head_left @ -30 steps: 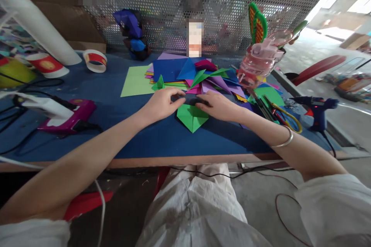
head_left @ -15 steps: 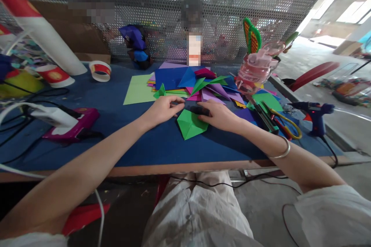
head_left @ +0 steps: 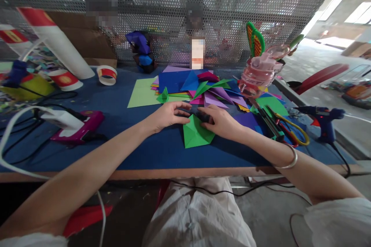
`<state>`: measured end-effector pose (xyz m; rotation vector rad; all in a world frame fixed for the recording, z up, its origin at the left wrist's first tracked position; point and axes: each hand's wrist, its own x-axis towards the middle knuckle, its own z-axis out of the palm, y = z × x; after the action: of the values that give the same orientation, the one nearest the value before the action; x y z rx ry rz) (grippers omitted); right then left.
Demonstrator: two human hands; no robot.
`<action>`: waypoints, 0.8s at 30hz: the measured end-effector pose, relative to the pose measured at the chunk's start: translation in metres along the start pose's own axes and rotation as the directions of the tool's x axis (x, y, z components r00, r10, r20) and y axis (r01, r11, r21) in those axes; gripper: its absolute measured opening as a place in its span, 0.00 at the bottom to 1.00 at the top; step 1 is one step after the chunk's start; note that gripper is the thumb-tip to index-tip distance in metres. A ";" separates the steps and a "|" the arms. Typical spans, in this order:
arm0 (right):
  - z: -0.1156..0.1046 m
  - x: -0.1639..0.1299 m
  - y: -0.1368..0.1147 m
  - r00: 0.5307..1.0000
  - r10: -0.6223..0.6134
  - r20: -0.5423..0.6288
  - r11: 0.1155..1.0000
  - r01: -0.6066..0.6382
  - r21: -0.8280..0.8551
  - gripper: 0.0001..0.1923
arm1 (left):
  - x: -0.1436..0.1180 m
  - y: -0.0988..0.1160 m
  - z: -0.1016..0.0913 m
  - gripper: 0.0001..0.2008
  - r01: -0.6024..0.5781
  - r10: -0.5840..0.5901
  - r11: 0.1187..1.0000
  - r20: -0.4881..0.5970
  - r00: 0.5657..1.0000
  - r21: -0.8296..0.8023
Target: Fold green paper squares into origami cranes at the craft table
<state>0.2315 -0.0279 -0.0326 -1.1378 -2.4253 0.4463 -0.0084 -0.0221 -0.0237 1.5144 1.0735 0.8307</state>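
Frame centre — left hand and right hand pinch a dark tool, pressing it onto folded green paper to sharpen the crease.

Blue-covered worktop with a bare wooden front edge, backed by a perforated metal screen. Landmark: the heap of coloured paper sheets at mid-depth. Just left of the heap lies a flat light-green sheet; in front of the heap, nearer the front edge, lies a folded green paper. Well left of the heap rest a magenta device with a white plug block and dark cables. Behind and left of the heap lie a red-and-white tape ring and a paper cup. Right of the heap stand a pink bottle, yellow-handled scissors and, farthest right, a blue glue gun.
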 end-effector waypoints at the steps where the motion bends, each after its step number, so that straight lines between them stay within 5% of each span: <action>1: 0.001 0.000 0.001 1.000 -0.008 -0.010 1.000 0.008 0.008 0.27 | 0.000 0.000 0.000 0.29 -0.001 0.001 1.000 0.012 1.000 -0.010; 8: 0.007 0.001 0.004 0.992 -0.043 -0.118 0.988 0.060 0.139 0.30 | 0.001 -0.001 0.001 0.36 -0.010 0.010 0.997 0.000 1.000 -0.082; 15: 0.006 0.003 0.000 0.986 0.043 -0.159 0.918 0.024 0.395 0.32 | -0.001 0.006 0.002 0.27 -0.021 0.013 0.982 -0.048 0.999 -0.185; 21: 0.000 0.003 -0.004 0.921 0.191 -0.340 0.882 -0.009 0.472 0.29 | -0.006 0.014 0.008 0.30 0.093 -0.056 0.962 0.147 0.988 -0.258; 24: 0.000 0.003 -0.005 0.919 0.183 -0.349 0.870 0.014 0.493 0.26 | -0.006 0.013 0.007 0.27 0.111 -0.081 0.972 0.145 0.986 -0.210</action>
<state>0.2266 -0.0283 -0.0293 -0.9941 -1.7821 0.7371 -0.0014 -0.0303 -0.0125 1.3054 0.9175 0.7416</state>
